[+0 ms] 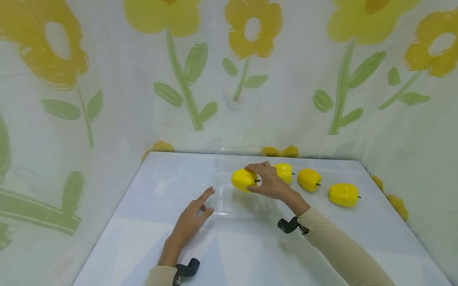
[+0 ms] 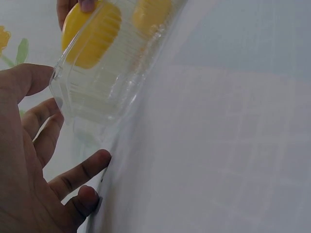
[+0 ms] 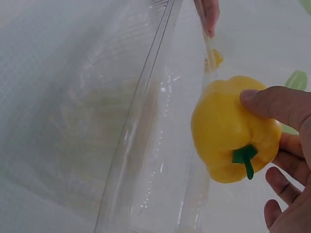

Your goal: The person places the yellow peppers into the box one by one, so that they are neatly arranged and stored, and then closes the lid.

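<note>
Flowered cloth (image 1: 286, 103) is hanging behind the white table (image 1: 125, 226); the right hand (image 1: 267, 181) is pinching a yellow pepper (image 1: 241, 179) over the clear container (image 1: 222, 203), the left hand (image 1: 189, 218) is resting, fingers spread, at its left edge, and three more peppers (image 1: 309, 179) are lying rightward.

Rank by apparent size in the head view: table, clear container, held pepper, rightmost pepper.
1. Table
2. Clear container
3. Held pepper and rightmost pepper: too alike to rank; the right hand partly covers the held one.
</note>
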`<state>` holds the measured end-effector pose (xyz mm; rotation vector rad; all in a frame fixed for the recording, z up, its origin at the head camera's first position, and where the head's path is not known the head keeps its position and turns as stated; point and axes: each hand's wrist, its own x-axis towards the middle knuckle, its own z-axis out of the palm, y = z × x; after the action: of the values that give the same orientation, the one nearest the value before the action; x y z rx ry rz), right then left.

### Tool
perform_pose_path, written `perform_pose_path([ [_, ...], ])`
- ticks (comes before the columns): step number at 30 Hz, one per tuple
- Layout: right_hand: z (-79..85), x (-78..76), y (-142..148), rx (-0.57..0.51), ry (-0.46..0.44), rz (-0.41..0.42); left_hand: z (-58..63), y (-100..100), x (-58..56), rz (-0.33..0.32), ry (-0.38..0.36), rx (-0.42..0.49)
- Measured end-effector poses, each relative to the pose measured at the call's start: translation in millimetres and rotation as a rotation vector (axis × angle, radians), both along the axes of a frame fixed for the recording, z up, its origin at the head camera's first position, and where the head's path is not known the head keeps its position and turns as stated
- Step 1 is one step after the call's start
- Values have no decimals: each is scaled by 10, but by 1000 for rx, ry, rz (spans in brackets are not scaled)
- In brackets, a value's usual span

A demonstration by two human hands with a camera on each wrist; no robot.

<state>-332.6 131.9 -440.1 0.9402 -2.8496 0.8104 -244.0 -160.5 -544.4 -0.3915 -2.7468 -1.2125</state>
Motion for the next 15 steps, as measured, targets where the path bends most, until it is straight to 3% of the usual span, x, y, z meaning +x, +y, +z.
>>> perform_pose_path([
  [15, -62, -11, -144, 26, -39, -4, -18, 27, 2, -18, 7, 6],
])
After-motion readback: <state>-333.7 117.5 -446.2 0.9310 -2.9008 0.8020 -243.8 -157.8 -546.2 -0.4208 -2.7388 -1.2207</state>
